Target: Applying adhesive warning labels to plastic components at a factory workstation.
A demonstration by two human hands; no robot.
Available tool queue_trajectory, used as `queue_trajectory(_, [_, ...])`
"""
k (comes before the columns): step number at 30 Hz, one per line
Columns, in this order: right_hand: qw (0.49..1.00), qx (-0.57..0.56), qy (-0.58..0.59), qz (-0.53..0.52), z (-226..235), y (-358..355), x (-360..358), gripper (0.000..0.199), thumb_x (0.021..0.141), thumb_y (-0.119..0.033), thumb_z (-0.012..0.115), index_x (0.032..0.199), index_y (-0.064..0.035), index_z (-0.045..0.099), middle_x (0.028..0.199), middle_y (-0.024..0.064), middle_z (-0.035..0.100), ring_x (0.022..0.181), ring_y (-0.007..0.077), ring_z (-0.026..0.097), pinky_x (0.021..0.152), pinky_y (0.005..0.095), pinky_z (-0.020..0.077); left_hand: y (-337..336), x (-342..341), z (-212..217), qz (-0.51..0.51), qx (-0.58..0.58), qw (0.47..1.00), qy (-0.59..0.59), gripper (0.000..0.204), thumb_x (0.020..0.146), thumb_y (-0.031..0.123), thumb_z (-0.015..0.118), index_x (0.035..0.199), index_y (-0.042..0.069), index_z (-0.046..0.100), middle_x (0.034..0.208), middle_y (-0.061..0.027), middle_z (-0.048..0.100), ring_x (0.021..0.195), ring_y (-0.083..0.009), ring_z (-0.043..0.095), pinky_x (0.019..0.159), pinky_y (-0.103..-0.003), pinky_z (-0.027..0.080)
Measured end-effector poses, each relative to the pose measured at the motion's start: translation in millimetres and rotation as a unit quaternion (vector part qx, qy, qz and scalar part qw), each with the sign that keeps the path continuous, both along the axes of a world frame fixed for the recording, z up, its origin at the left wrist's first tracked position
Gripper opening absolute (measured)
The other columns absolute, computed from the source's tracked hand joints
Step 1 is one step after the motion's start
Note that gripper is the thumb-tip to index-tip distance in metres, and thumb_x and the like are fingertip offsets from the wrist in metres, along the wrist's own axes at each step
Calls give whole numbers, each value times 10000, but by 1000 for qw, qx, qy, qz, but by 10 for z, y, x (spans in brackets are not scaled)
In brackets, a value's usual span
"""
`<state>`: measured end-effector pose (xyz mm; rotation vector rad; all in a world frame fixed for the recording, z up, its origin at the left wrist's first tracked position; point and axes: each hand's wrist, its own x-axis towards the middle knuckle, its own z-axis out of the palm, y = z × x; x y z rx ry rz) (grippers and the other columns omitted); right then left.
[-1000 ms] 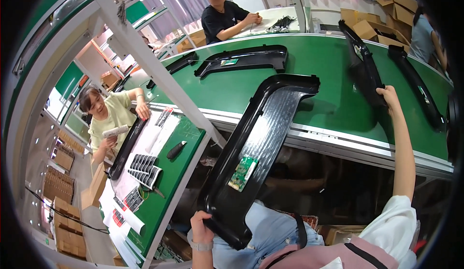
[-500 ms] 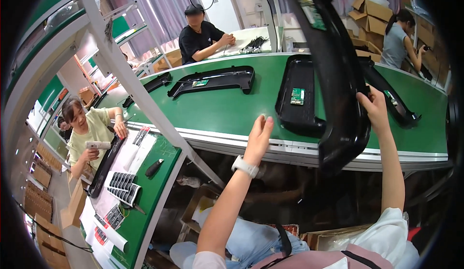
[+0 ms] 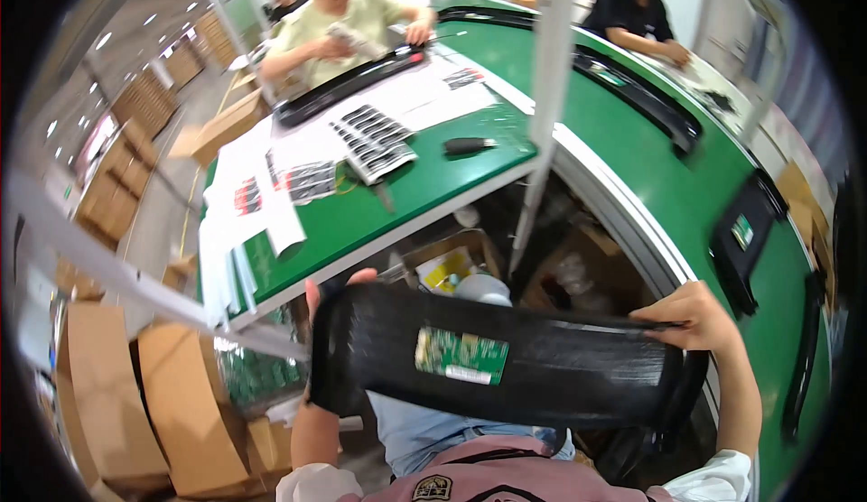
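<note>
A long black plastic housing is held up before me, its hollow inner side in view. On it sits a green circuit board with a white connector strip. My right hand pinches the upper edge near the right end. At the left end my left hand is wrapped round the housing; only some fingers show past the edge, the rest being hidden behind it.
To the right runs a green conveyor with further black housings. A green workbench stands ahead left, holding label sheets and a black-handled tool. Across it a person handles another housing. A white post rises between; cardboard boxes stand left.
My view has swung left toward the workbench. The housing came off the conveyor side, turned from upright to level, and my left hand, empty before, now holds its other end.
</note>
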<state>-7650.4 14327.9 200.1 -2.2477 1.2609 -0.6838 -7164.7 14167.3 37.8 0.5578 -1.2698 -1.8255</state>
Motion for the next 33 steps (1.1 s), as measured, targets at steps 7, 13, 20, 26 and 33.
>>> queue_trajectory(7, [948,118,178,235,-915,-1571,991,316,764,-106,698,1077,-62,697,955,153,700,875,326,663,764,390,529,854,632,-652,121,-41,939,-321,312,953,205,546,1150,-24,624,1129,-83,654,1102,-184,573,1003,-307,400])
queue_trajectory(13, [981,-66,70,166,-472,-2266,2533,234,769,-86,679,999,-47,685,820,115,684,728,247,666,670,346,526,1210,538,-842,298,-80,865,-395,254,907,192,617,1085,14,651,1015,-132,631,969,-265,609,872,-327,466])
queue_trajectory(20, [978,-188,-52,70,-609,-2829,3937,297,802,-191,710,1054,-61,624,857,88,612,741,256,633,665,375,511,1040,499,-90,434,-213,763,-429,208,832,139,686,989,21,618,1036,-154,598,961,-342,590,843,-381,477])
queue_trajectory(26, [935,-310,11,174,-794,-2653,4516,300,743,-160,724,1015,-77,628,951,80,583,914,262,591,742,389,498,815,624,365,533,-250,707,-392,160,791,1,657,945,29,625,996,-134,619,920,-312,606,819,-368,490])
queue_trajectory(33, [930,-326,-23,169,-759,-2713,3965,392,743,-130,722,1113,-76,601,1076,89,593,1082,262,564,905,418,452,722,504,149,492,-226,735,-409,142,800,11,633,942,18,616,996,-153,615,920,-333,601,829,-388,483])
